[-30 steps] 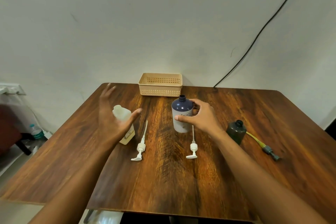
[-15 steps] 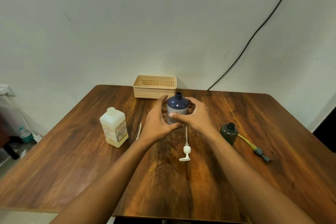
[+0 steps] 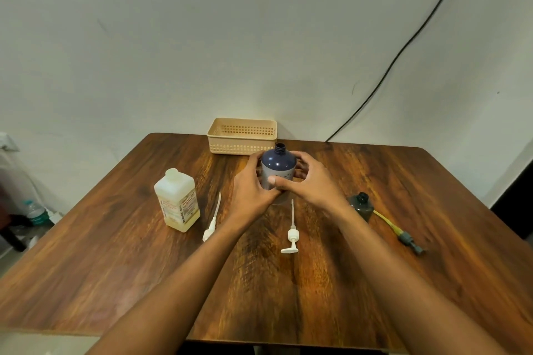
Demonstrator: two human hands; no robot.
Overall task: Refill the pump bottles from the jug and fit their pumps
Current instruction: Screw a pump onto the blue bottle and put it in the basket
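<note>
A navy-topped pump bottle (image 3: pixel 278 163) stands upright and uncapped at the table's middle. My left hand (image 3: pixel 250 192) and my right hand (image 3: pixel 310 181) both wrap around its body. A white jug (image 3: pixel 178 200) with pale yellow liquid stands to the left. Two white pumps lie flat: one pump (image 3: pixel 212 222) beside my left wrist, the other pump (image 3: pixel 292 235) between my forearms. A small dark bottle (image 3: pixel 361 206) stands uncapped on the right, with a yellow-tubed grey pump (image 3: pixel 399 232) lying beside it.
A beige perforated basket (image 3: pixel 241 137) sits at the table's far edge against the wall. A black cable (image 3: pixel 403 46) runs down the wall to the table's back edge. A water bottle (image 3: pixel 36 212) stands on the floor at left.
My left hand moved from above the jug over to the navy bottle and closed on it beside my right hand. The view shifted slightly.
</note>
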